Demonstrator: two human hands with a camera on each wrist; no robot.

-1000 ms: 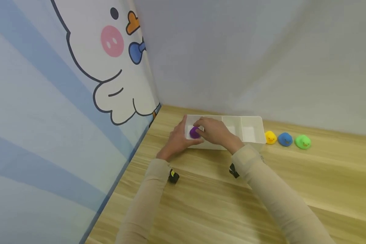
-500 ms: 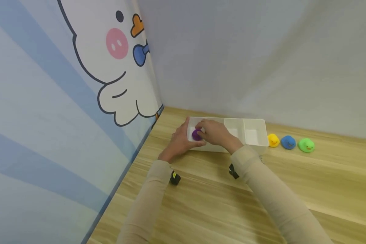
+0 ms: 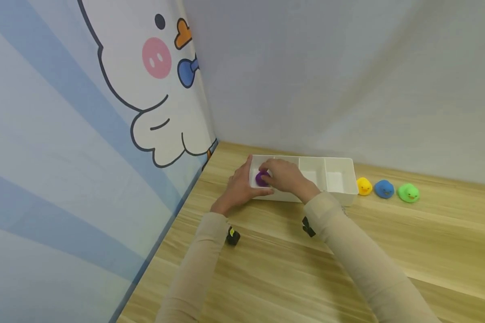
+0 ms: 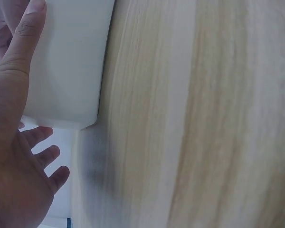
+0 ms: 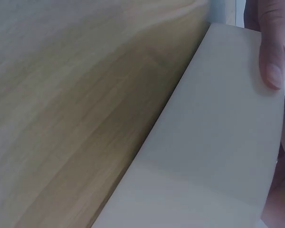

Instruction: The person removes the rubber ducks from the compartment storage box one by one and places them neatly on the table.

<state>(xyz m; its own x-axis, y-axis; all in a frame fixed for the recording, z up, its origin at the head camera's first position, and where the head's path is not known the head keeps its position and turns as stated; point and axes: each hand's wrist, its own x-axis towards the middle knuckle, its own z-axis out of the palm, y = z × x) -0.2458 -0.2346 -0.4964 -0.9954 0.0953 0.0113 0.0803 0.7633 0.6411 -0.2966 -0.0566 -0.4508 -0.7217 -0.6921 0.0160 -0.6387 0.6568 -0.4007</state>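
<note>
In the head view, a long white divided box (image 3: 343,198) stands near the back of the table. My left hand (image 3: 239,186) grips its left end. The thumb (image 4: 26,35) lies along the front wall, while the other fingers are spread at the end. My right hand (image 3: 288,176) reaches over the front rim into the leftmost compartment. Between its thumb and fingers it pinches a small round purple toy (image 3: 261,178), whose shape is mostly covered. Neither wrist view shows the purple toy.
Right of the box sit a yellow toy duck (image 3: 364,186), a blue one (image 3: 384,189) and a green one (image 3: 408,193) in a row. A pale wall (image 3: 327,80) rises behind the wooden table (image 3: 275,269); a cartoon-printed wall (image 3: 85,170) borders its left side.
The whole scene has shifted slightly right and down as the head view moved. Both hands keep their places at the box, and the purple toy stays in the left compartment.
</note>
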